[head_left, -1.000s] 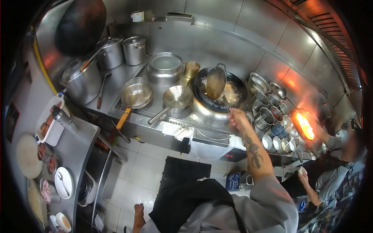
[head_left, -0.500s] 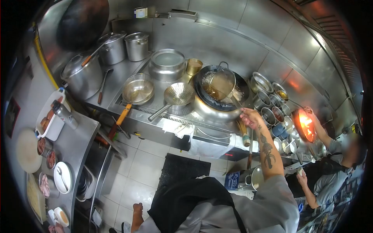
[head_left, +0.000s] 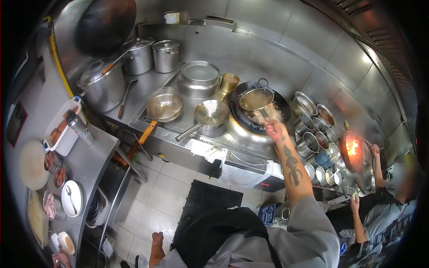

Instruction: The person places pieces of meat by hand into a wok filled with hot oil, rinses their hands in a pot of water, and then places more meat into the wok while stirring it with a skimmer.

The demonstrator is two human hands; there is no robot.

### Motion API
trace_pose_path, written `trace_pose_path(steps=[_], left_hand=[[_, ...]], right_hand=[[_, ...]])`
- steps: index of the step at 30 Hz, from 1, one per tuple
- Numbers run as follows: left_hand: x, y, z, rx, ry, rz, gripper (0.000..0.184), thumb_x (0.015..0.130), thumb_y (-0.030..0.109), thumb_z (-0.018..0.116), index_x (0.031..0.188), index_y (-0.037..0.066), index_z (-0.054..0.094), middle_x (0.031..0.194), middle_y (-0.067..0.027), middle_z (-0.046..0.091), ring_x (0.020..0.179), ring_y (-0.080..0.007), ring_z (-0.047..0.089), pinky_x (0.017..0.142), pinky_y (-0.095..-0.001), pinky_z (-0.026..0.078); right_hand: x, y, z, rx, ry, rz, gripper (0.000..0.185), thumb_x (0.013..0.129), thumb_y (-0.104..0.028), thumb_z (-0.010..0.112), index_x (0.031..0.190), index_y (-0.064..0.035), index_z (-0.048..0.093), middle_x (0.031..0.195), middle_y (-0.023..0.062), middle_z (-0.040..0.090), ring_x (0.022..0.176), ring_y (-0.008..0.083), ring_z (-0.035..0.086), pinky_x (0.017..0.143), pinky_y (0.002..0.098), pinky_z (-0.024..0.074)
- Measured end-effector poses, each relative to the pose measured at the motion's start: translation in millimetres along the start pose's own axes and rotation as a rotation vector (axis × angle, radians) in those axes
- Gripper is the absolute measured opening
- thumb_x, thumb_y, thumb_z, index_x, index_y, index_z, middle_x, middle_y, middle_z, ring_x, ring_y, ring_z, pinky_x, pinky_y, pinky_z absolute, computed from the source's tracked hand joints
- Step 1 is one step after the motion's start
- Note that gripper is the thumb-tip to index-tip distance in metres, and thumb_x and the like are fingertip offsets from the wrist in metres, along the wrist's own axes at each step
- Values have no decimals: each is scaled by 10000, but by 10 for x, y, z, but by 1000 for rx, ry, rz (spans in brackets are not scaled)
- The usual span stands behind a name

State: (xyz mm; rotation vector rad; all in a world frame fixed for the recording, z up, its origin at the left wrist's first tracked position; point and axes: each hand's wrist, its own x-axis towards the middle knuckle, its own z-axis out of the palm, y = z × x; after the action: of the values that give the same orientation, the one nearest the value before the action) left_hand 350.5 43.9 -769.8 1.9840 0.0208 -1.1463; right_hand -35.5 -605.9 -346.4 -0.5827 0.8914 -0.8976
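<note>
My right hand (head_left: pixel 276 129) grips the handle of a round mesh strainer (head_left: pixel 256 99). The strainer is over a dark wok (head_left: pixel 239 114) on the range, and brown, wet-looking contents show around it. Beside the wok, a perforated ladle strainer (head_left: pixel 211 112) rests with its handle toward me. Farther left is a wire basket strainer (head_left: pixel 165 105) in a metal bowl, its handle orange. A brass-coloured pot (head_left: pixel 229 82) stands just behind the wok. Down at my side, away from the range, hangs my left hand (head_left: pixel 157 239), fingers curled; nothing shows in it.
Lidded stockpots (head_left: pixel 166 56) line the back left. To the right are several metal seasoning containers (head_left: pixel 308 144). Beyond them, a co-worker's hand (head_left: pixel 376 150) holds a flaming wok (head_left: pixel 351 154). A side table (head_left: pixel 96 154) holds a white tub (head_left: pixel 62 127) and a plate (head_left: pixel 72 198).
My right hand has moved left and slightly up, and the strainer sits at a flatter angle over the wok. The camera view has shifted. The co-worker's flaming wok has tilted.
</note>
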Motion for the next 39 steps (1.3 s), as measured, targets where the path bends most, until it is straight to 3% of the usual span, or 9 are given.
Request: trace_pose_path(steps=[8, 17, 23, 29, 34, 39], left_hand=[[-398, -127, -104, -115, 77, -93, 184, 732, 75, 555, 581, 28, 460, 488, -65, 435, 382, -179, 380, 364, -369, 256], [-503, -139, -175, -36, 107, -125, 191, 724, 85, 561, 575, -2, 478, 488, -77, 447, 386, -185, 394, 374, -378, 256], [-390, -167, -175, -74, 96, -114, 167, 722, 82, 565, 624, -34, 494, 517, -92, 474, 399, -192, 415, 382, -395, 276], [-146, -191, -193, -45, 98, -142, 142, 720, 64, 571, 654, -34, 491, 536, -80, 471, 413, -174, 417, 382, -377, 285], [-115, 44, -176, 1, 114, -117, 142, 716, 59, 586, 657, -28, 491, 526, -71, 462, 406, -166, 411, 375, -361, 282], [56, 102, -182, 84, 85, -96, 191, 727, 96, 579, 759, -87, 530, 636, -131, 536, 534, -219, 508, 482, -385, 397]], right_hand=[[552, 85, 303, -21, 76, -38, 106, 940, -89, 402, 922, 14, 414, 690, 83, 526, 499, 116, 447, 400, 220, 366], [773, 140, 506, 43, 209, -75, 113, 921, -82, 375, 917, 24, 415, 709, 121, 538, 501, 146, 460, 411, 236, 404], [691, 288, 596, 48, 203, -121, 99, 930, -92, 379, 939, -15, 440, 729, 100, 552, 504, 148, 461, 411, 232, 397], [593, 466, 354, 52, 18, -114, 89, 938, -122, 471, 934, -34, 470, 727, 79, 548, 517, 135, 463, 409, 220, 348], [571, 529, 56, 99, -18, -57, 88, 954, -148, 438, 999, -79, 470, 728, 101, 561, 498, 144, 445, 414, 258, 357], [522, 602, -93, 109, 9, -60, 104, 951, -168, 460, 1013, -85, 472, 742, 107, 566, 499, 144, 452, 408, 258, 363]])
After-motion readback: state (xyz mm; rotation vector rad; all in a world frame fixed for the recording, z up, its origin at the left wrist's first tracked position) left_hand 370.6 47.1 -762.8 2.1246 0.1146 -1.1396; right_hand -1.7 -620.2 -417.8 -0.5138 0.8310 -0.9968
